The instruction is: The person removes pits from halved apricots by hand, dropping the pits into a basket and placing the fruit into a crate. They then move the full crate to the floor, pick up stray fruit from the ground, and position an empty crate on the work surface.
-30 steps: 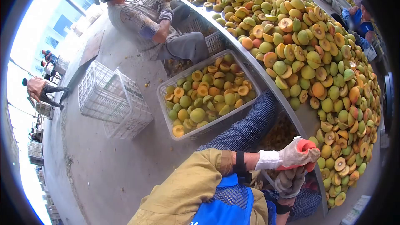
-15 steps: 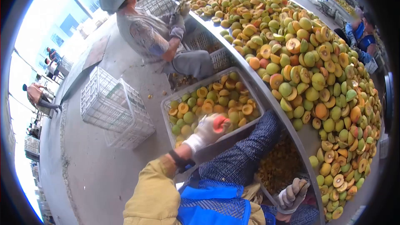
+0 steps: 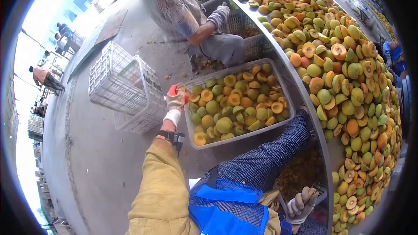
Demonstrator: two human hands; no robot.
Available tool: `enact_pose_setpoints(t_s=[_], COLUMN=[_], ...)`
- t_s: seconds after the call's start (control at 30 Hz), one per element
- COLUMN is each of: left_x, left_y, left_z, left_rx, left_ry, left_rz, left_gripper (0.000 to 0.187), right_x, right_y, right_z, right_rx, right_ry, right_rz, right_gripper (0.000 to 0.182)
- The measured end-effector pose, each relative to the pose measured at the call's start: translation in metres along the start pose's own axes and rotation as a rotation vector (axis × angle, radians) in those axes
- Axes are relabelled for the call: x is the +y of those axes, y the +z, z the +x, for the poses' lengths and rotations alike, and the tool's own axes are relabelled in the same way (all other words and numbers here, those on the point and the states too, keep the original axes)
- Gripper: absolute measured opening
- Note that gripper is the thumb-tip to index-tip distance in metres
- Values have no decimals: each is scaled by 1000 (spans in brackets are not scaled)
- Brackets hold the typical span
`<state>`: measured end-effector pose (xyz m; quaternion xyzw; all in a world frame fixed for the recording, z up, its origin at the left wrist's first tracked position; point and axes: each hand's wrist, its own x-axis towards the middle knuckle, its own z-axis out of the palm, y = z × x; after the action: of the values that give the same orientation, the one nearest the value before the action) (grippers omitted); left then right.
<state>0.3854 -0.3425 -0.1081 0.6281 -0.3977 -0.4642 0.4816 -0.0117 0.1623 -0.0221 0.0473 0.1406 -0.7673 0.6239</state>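
Observation:
My left hand (image 3: 176, 97), in a white glove with red fingertips, is at the left rim of a pale plastic crate (image 3: 235, 138), its fingers curled over the rim. The crate holds halved yellow-green and orange stone fruit (image 3: 224, 125) that look like peaches. Low on the right, near the metal table edge, my gloved right hand (image 3: 300, 206) is closed round a small tool with a thin curved metal loop (image 3: 316, 186). Its handle is mostly hidden by the fingers.
A metal table (image 3: 320, 141) on the right carries a large heap of halved fruit (image 3: 348, 82). Stacked white crates (image 3: 124, 80) stand on the floor to the left. A co-worker (image 3: 183, 15) sits just beyond my crate. Fruit scraps (image 3: 300, 169) lie under the table edge.
My left hand has moved from above the fruit, leftward to the crate's left rim. My right hand stays low by the table, still gripping the tool. The view has shifted.

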Motion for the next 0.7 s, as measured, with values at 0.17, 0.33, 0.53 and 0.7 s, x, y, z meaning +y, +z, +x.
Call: enact_pose_setpoints(t_s=[0.17, 0.33, 0.53, 0.7], left_x=[-55, -77, -50, -29], left_y=[-19, -39, -32, -4], left_z=[61, 88, 50, 34], left_rx=[-170, 55, -32, -137], left_ry=[403, 305, 840, 762], left_rz=[101, 206, 1047, 1239], left_gripper=[30, 34, 37, 42], right_x=[7, 13, 19, 20], right_y=[-1, 5, 8, 11], right_z=[8, 17, 26, 27], right_rx=[34, 95, 144, 167], right_ry=[8, 8, 16, 41], right_rz=[-43, -73, -83, -144], right_gripper=[46, 46, 46, 46])
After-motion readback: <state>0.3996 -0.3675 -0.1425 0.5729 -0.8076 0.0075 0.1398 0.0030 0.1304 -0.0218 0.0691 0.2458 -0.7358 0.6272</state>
